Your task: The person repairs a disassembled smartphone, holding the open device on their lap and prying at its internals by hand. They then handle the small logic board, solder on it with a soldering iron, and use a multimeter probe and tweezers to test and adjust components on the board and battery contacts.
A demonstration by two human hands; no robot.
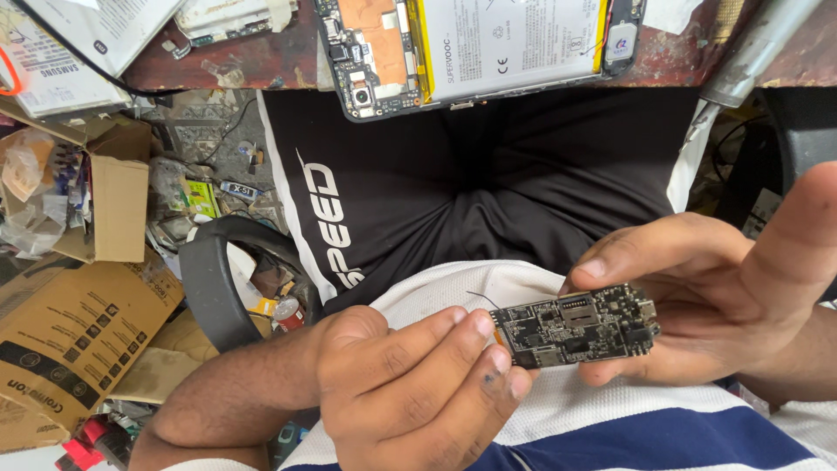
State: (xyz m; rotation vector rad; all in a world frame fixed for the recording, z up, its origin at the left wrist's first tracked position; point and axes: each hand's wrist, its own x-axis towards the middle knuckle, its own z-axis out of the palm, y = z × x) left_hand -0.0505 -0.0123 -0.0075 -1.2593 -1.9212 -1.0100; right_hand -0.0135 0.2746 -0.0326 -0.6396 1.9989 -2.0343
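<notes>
Two hands share one small dark rectangular circuit board [578, 326]: right hand [697, 296] half-closed, cradling it between thumb and fingers; left hand [418, 384] curled, fingertips pinching its near end.

Circuit board [577, 327], centre-right: matt black laminate, dull metal shields, tiny solder points. Opened phone [475, 48] at 12 o'clock: glossy white battery wrap, copper-coloured foil, dark plastic frame. Tabletop [253, 65] beneath it: worn, scratched reddish wood. Boxes [78, 323] at 9 o'clock: rough brown cardboard. Shorts [488, 183], centre: smooth black synthetic cloth. Shirt [610, 419] at 5 o'clock: textured knit.
</notes>
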